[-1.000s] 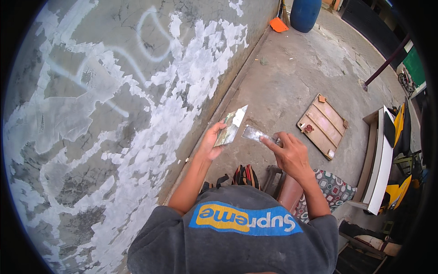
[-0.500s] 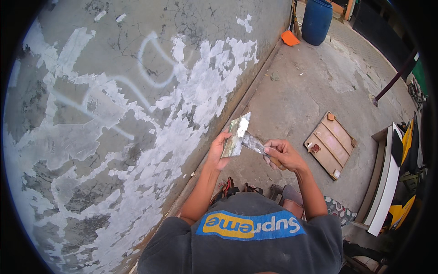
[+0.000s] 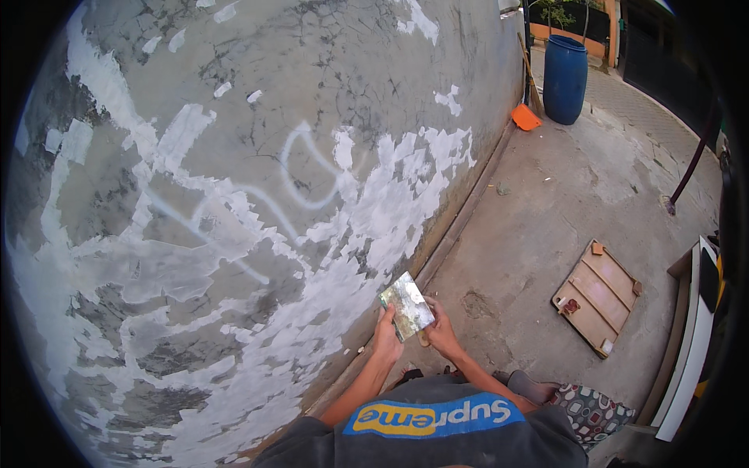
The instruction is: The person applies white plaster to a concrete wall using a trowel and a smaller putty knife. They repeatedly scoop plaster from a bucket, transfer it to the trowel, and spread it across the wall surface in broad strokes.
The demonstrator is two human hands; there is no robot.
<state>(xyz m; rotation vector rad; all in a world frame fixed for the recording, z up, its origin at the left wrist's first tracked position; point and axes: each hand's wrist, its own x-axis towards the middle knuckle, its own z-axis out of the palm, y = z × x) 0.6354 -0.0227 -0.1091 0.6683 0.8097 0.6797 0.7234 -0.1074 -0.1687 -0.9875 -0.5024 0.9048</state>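
My left hand grips a thin rectangular metal plate by its near left edge, thumb on its face. The plate is tilted, with a shiny, smudged surface. Close against its right side, my right hand is closed round a putty knife, whose wooden handle shows just below the plate. The knife's blade is hidden behind the plate. Both hands are in front of my body, beside the grey wall with its white putty patches.
A wooden panel with battens lies on the concrete floor to the right. Farther off stand a blue barrel, an orange dustpan and a broom by the wall. A white-edged board stands at the right.
The view has tilted up, showing more wall and barrel. The hands have come closer together, the plate has turned, and the putty knife has gone from in front of it to mostly behind it.
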